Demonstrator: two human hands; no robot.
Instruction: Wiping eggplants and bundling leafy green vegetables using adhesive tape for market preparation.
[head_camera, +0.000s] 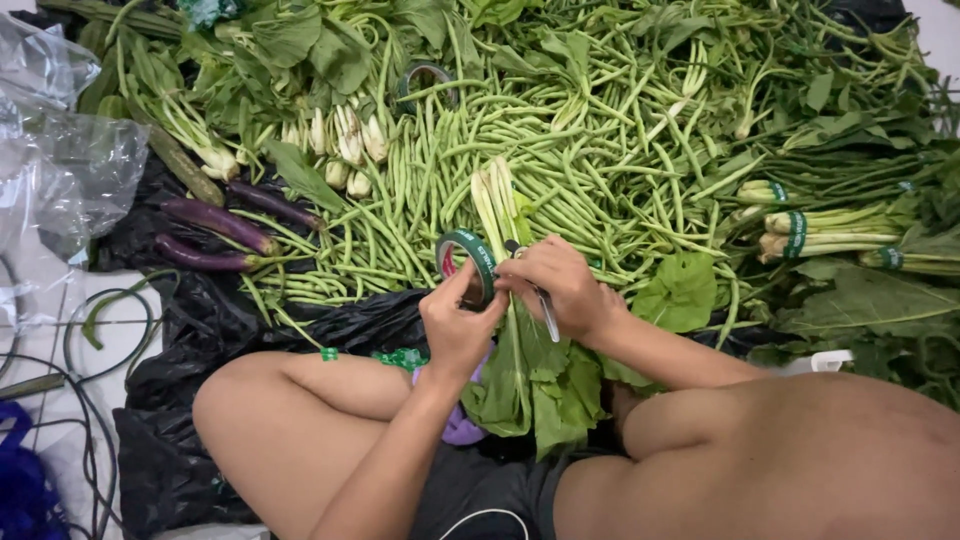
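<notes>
Left hand (458, 325) pinches green tape roll (468, 262), right hand (560, 287) grips scissors (547, 312) touching it, both over leafy bundle (510, 330) lying lengthwise away from lap, on black sheet's (330, 325) near edge.

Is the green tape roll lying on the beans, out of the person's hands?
No, the left hand holds the tape roll up above a leafy bunch, with the right hand at its edge.

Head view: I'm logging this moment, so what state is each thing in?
Left hand: gripping the green tape roll.
Right hand: holding scissors at the tape.
Leafy bunch: lying under the hands, unbanded.
Bunches at right: already banded with green tape.
Long beans: loose pile.
Eggplants: lying loose.
</notes>
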